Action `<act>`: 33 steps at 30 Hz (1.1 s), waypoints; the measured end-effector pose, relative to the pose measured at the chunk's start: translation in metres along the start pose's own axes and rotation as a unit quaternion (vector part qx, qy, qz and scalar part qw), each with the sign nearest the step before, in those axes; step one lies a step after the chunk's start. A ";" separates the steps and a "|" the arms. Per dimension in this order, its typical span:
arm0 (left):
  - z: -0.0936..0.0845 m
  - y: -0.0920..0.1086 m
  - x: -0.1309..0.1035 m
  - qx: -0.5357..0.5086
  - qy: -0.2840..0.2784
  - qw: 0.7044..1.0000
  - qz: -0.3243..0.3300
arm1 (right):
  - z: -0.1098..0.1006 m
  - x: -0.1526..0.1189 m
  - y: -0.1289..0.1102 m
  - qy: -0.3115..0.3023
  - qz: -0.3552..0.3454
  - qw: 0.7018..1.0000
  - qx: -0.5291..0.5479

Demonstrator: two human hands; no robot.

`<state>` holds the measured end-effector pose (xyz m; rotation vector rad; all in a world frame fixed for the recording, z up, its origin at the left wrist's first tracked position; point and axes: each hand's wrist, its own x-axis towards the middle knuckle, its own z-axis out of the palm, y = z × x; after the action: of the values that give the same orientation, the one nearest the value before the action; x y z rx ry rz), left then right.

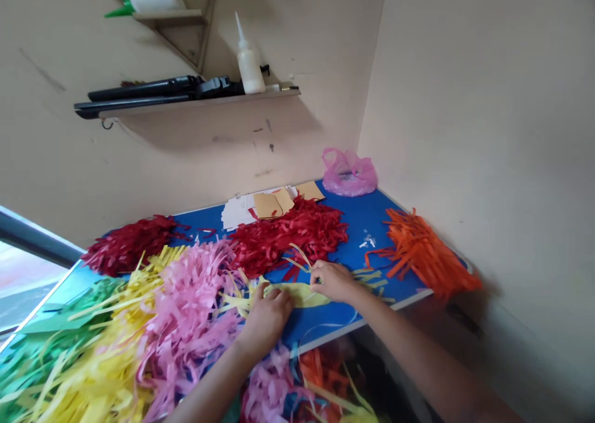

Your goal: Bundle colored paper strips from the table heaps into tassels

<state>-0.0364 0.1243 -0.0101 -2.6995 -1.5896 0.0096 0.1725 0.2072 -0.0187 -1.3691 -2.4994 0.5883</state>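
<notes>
A pale yellow paper piece with fringed ends (304, 295) lies across the blue tabletop near its front edge. My left hand (272, 308) is closed over its left part, fingers curled onto the paper beside the loose yellow strips. At its right part, my right hand (331, 280) pinches the paper between thumb and fingers, with thin yellow strips sticking up by the fingertips. More yellow strips fan out behind the right wrist. Just beyond both hands sits a heap of red paper fringe (292, 231). Pink paper fringe (190, 305) borders my left hand.
Yellow (102, 361) and green fringe (46, 348) cover the table's left side, dark red fringe (130, 243) behind. Orange fringe (413, 249) overhangs the right edge. Cards (239, 212), a brown envelope (269, 204) and a pink plastic bag (349, 178) lie at the back. A wall shelf (199, 102) holds a glue bottle (251, 69).
</notes>
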 end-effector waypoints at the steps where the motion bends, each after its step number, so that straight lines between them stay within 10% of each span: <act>1: 0.000 -0.002 0.001 0.001 0.000 1.000 0.003 | -0.003 -0.003 -0.002 0.006 0.004 1.000 -0.004; 9: -0.004 -0.002 0.001 -0.030 0.011 0.999 -0.003 | -0.006 -0.040 -0.022 -0.042 -0.095 0.991 -0.082; 33: 0.012 0.005 -0.012 -0.083 0.032 0.985 -0.145 | 0.004 -0.038 0.002 0.007 0.019 1.000 0.000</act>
<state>-0.0381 0.1114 -0.0220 -2.5200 -2.0284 -0.2193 0.1929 0.1753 -0.0240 -1.4191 -2.4674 0.5840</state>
